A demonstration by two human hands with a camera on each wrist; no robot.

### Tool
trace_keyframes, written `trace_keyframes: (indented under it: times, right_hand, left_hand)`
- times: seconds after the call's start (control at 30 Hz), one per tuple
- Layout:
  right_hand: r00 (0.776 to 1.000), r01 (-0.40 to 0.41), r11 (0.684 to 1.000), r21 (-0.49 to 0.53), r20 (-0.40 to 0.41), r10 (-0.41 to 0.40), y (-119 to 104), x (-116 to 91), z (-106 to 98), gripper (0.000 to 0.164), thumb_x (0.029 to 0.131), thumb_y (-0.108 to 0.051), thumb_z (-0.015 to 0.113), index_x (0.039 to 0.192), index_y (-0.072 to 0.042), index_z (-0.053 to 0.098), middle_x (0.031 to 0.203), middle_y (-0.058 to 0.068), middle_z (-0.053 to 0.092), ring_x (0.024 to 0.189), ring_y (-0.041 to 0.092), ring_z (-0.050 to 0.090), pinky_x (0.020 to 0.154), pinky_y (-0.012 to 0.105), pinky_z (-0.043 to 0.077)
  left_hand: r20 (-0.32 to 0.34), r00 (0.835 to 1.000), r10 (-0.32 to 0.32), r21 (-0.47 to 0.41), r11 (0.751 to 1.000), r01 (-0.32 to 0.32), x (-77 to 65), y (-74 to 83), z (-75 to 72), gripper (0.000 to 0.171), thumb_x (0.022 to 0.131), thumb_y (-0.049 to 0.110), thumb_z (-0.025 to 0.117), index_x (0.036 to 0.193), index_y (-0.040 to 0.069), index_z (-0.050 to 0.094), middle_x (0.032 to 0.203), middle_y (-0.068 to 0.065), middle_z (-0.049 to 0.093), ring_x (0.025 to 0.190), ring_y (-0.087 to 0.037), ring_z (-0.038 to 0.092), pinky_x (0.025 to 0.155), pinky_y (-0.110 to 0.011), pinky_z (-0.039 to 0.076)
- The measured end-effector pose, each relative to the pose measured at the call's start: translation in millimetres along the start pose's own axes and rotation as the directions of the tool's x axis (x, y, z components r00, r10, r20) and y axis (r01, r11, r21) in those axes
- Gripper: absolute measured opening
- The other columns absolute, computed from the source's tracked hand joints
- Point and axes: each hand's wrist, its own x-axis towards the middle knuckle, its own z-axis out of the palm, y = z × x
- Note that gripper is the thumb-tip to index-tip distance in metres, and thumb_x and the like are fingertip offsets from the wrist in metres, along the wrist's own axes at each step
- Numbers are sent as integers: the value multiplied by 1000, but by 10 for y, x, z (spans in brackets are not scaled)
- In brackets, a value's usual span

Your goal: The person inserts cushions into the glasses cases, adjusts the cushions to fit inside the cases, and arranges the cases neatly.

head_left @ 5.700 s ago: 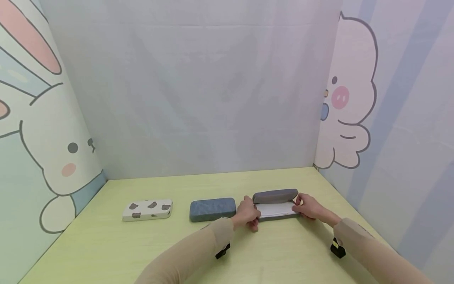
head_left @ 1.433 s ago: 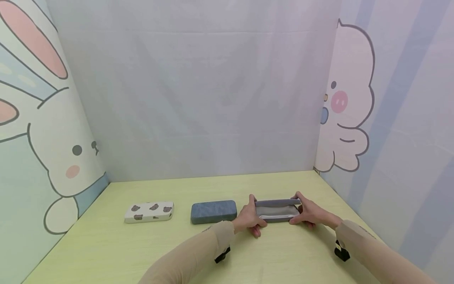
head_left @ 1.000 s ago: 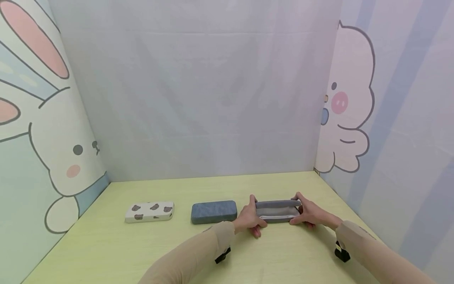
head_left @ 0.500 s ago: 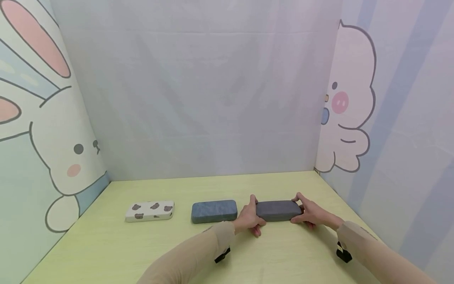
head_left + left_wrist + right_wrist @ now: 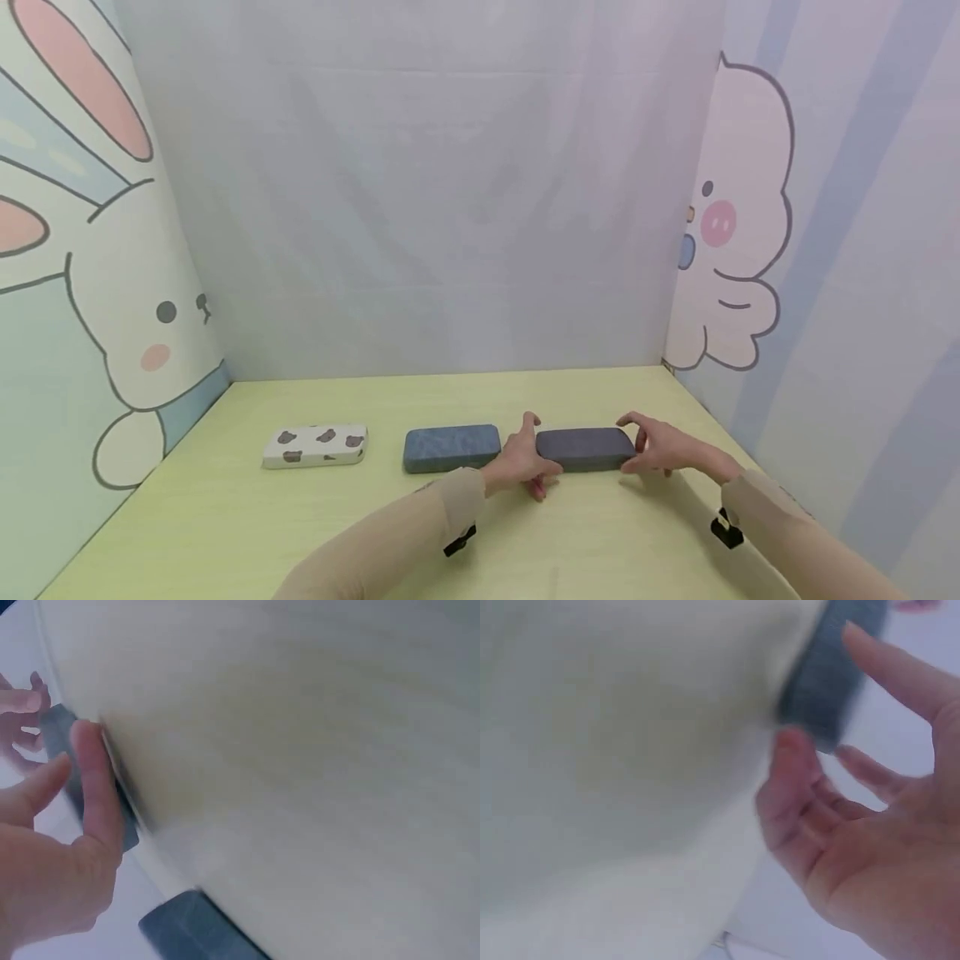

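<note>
A dark grey glasses case [image 5: 586, 450] lies closed on the table, its lid down, between my two hands. My left hand [image 5: 517, 461] is at its left end, thumb and fingers spread apart. In the left wrist view the thumb and index finger [image 5: 100, 787] are loosely extended and overlap the case [image 5: 129, 825]. My right hand [image 5: 663, 446] stands at the case's right end with its fingers parted. The right wrist view shows the fingertips around the corner of the case [image 5: 825, 690], none of them curled round it.
A blue glasses case [image 5: 452, 448] lies closed just left of my left hand. Farther left sits a white case [image 5: 316, 446] with brown bear prints. The pale yellow table [image 5: 360, 525] meets a grey back curtain [image 5: 420, 208] and printed side walls.
The grey case stood open with its white lining showing; its lid has come down and it is now closed. Both hands have since loosened and drawn slightly away from its ends.
</note>
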Motion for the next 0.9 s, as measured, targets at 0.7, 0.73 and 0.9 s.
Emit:
trace_keyframes:
  times: [0.7, 0.73, 0.9]
  right_hand:
    - [891, 273, 909, 316, -438, -116, -1109, 343, -534, 60, 104, -36, 41, 153, -9, 20, 149, 23, 40, 134, 39, 42, 102, 36, 50]
    - [884, 282, 903, 325, -454, -113, -1152, 359, -528, 60, 104, -36, 41, 153, -9, 20, 149, 22, 40, 135, 38, 42, 100, 28, 50]
    - [853, 297, 921, 252, -503, -138, -1293, 463, -462, 60, 104, -35, 40, 154, -11, 19, 152, 22, 37, 140, 38, 36, 112, 48, 39]
  left_hand:
    - [-313, 937, 158, 107, 986, -130, -419, 456, -1093, 62, 102, 55, 28, 148, 15, 38, 152, -8, 42, 142, -30, 36, 120, -49, 28]
    - [-324, 931, 170, 126, 983, -136, -440, 461, -1158, 63, 102, 56, 28, 148, 15, 38, 154, -7, 39, 144, -28, 33, 121, -48, 25]
    - [-302, 919, 255, 283, 944, -169, -541, 502, -1484, 64, 102, 56, 24, 150, 14, 32, 157, -5, 32, 148, -26, 25, 124, -45, 19]
